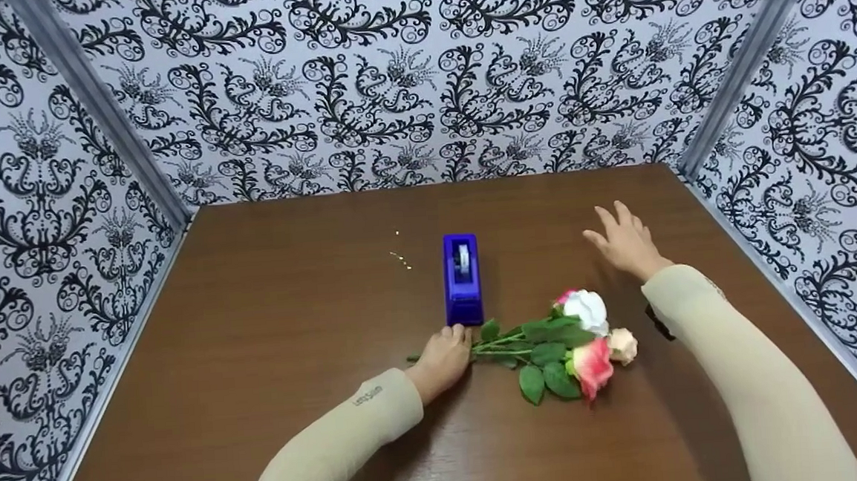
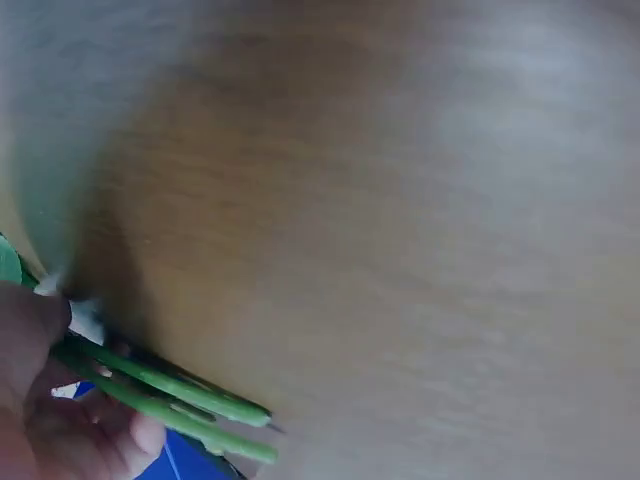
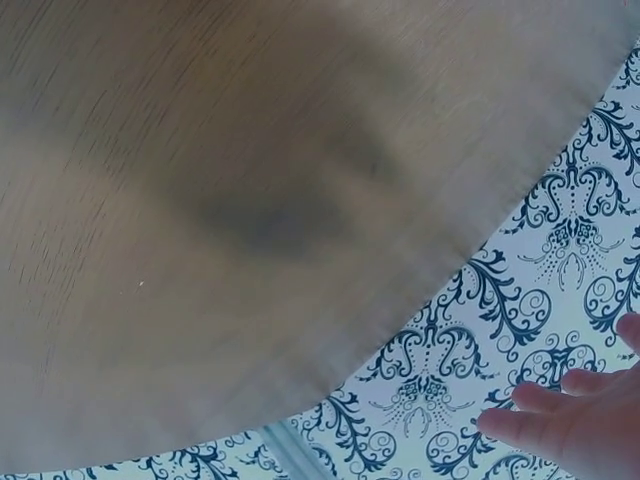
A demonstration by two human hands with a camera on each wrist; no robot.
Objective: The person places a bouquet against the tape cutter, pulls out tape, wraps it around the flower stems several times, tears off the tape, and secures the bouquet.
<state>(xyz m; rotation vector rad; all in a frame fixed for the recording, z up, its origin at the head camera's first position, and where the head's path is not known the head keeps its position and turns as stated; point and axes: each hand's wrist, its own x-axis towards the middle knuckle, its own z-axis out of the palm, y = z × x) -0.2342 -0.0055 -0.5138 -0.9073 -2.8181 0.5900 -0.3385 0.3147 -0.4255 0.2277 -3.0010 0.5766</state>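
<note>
Left hand (image 1: 444,356) clenched on rose stems (image 2: 170,392), long axis running right toward blooms (image 1: 592,334); right hand (image 1: 626,242) released, hovering beyond blooms, over counter (image 1: 256,340).

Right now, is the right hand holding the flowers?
No. In the head view the right hand hovers open over the table, apart from the flowers, whose stems the left hand grips.

Left hand (image 2: 60,400): grips the green stems (image 2: 170,395) at lower left.
Stem ends: project past the fingers (image 2: 125,435), over the table (image 2: 400,230).
Table: brown, blurred.
</note>
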